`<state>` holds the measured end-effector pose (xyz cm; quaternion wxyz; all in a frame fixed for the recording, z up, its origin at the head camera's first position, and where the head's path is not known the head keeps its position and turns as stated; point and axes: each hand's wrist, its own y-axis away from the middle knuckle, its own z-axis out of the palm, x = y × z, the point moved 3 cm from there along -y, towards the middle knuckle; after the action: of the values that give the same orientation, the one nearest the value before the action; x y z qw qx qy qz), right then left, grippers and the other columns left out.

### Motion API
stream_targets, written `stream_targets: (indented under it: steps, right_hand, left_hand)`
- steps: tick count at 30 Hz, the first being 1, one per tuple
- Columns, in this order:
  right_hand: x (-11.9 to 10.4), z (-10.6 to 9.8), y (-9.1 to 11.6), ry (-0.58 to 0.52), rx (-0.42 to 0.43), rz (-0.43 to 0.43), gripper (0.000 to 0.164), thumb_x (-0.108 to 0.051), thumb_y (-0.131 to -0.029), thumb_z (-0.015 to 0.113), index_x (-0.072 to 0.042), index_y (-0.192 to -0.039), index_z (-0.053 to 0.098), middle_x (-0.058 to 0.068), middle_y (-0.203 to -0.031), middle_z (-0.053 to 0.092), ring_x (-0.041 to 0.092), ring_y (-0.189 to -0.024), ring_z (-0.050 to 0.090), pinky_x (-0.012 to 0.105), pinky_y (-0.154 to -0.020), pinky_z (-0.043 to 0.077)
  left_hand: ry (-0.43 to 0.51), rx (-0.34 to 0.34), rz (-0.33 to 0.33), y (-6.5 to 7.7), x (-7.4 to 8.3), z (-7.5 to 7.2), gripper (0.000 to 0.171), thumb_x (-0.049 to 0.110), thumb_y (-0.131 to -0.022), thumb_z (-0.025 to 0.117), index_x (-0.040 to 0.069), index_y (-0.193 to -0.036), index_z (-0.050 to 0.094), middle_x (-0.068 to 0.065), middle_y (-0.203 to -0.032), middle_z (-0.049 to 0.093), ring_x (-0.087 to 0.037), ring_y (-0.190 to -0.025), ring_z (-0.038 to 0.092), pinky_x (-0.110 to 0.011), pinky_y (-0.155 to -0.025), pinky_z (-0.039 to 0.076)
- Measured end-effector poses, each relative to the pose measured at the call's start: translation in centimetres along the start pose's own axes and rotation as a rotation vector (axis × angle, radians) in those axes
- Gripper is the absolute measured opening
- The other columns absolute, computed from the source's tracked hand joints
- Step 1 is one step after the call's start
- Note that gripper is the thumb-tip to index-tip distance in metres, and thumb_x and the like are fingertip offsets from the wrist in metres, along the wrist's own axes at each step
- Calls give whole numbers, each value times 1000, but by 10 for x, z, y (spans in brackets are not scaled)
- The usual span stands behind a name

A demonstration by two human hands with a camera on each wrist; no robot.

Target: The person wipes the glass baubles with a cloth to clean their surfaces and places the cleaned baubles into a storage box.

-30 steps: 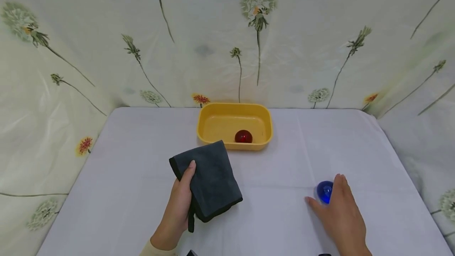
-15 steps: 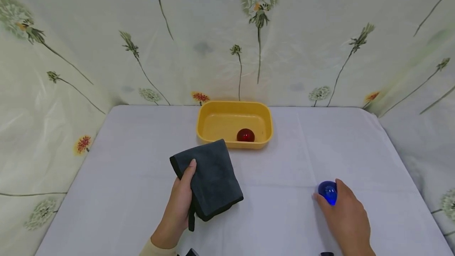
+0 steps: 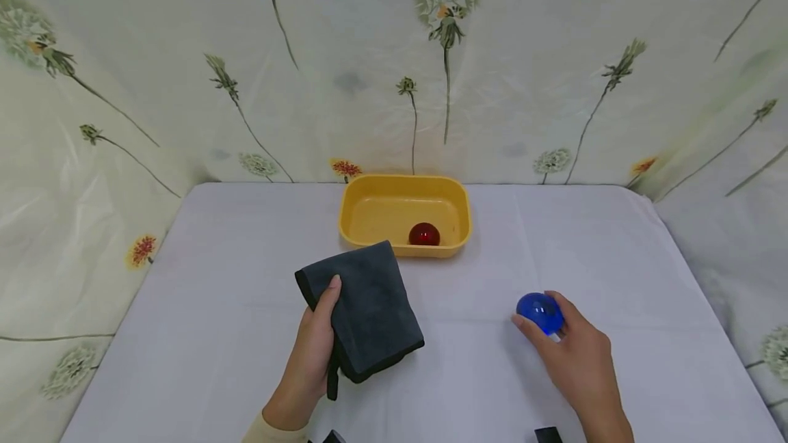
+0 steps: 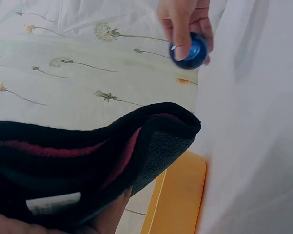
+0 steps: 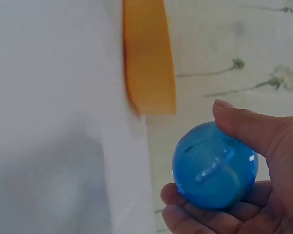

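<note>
A clear blue ball (image 3: 539,312) is pinched between the thumb and fingers of my right hand (image 3: 579,354), above the white cloth at the right. The right wrist view shows the blue ball (image 5: 214,165) with the thumb on its top and fingers curled under it. My left hand (image 3: 310,347) grips a folded dark grey cloth (image 3: 372,313) with black edging, thumb on top. In the left wrist view the folded cloth (image 4: 87,151) shows pinkish-red inner layers and a white label (image 4: 53,202). The left fingers under the cloth are mostly hidden in the head view.
A yellow tray (image 3: 369,248) stands at the back middle of the white-covered table (image 3: 185,333). Inside it, near the front wall, lies a red ball (image 3: 424,234). Curtain-like sheeting with a dandelion print (image 3: 345,33) hangs behind and along both sides.
My right hand has closed around the blue ball, lifted it off the table and brought it a little left and away from me. The left hand and its cloth have barely moved.
</note>
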<state>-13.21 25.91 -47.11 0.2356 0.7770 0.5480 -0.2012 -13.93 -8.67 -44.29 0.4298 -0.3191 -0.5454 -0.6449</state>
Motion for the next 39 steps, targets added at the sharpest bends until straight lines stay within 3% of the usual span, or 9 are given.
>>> stream_targets:
  steps: [6,11,14,17,20,24,29,34,39]
  right_hand:
    - [-62,5,12,-98,-41,-214,82,-52,-90,80,-11,-154,49,26,-146,57,51,-125,59,60,-92,54]
    - [-115,17,24,-180,-71,-526,74,-39,-85,88,-14,-147,56,11,-143,63,35,-123,65,51,-94,57]
    - [-141,27,32,-200,-88,-732,74,-38,-83,90,-14,-145,58,4,-143,63,25,-125,64,43,-99,55]
    - [-160,39,37,-182,-97,-881,74,-40,-83,89,-11,-145,60,3,-145,62,20,-130,61,40,-103,52]
    - [-170,50,41,-132,-105,-942,75,-42,-85,88,-10,-146,59,4,-147,61,19,-135,58,39,-107,49]
    - [-170,57,42,-93,-146,-947,84,-43,-85,87,-14,-154,50,3,-154,55,21,-140,53,43,-111,45]
    - [-161,53,44,-140,-142,-1010,96,-36,-83,91,-17,-161,39,0,-160,46,22,-142,50,44,-111,46]
    - [-155,50,46,-176,-6,-1136,75,-24,-84,91,-11,-148,54,5,-148,57,23,-132,57,42,-106,50]
    - [-154,48,44,-193,82,-1107,60,-37,-89,86,-9,-138,64,4,-133,67,24,-125,60,43,-108,49]
  left_hand:
    - [23,-23,10,1,1,1,80,68,-104,45,10,-158,34,-15,-150,50,-25,-128,57,-45,-111,44]
    - [39,-37,-13,1,-1,3,81,68,-103,46,10,-158,34,-13,-149,53,-23,-126,59,-42,-108,47]
    - [59,-64,-19,1,-2,5,80,68,-104,45,8,-156,37,-13,-145,57,-21,-121,64,-37,-103,52]
    - [69,-98,-7,1,-2,8,79,67,-105,44,6,-155,40,-13,-139,62,-19,-113,68,-33,-96,56]
    - [71,-123,8,0,-1,10,78,67,-105,42,7,-156,39,-13,-137,62,-18,-111,68,-32,-94,57]
    - [86,-142,-11,0,-2,11,78,67,-105,42,10,-158,36,-13,-140,60,-18,-113,67,-35,-96,57]
    - [72,-131,-15,0,-1,11,78,69,-104,42,11,-157,37,-12,-139,62,-19,-114,67,-35,-95,57]
    - [73,-98,-5,3,2,13,79,69,-103,44,10,-155,39,-13,-143,60,-19,-119,65,-34,-98,55]
    - [80,-121,3,5,1,20,78,67,-105,43,10,-157,32,-16,-147,52,-23,-124,61,-38,-102,54]
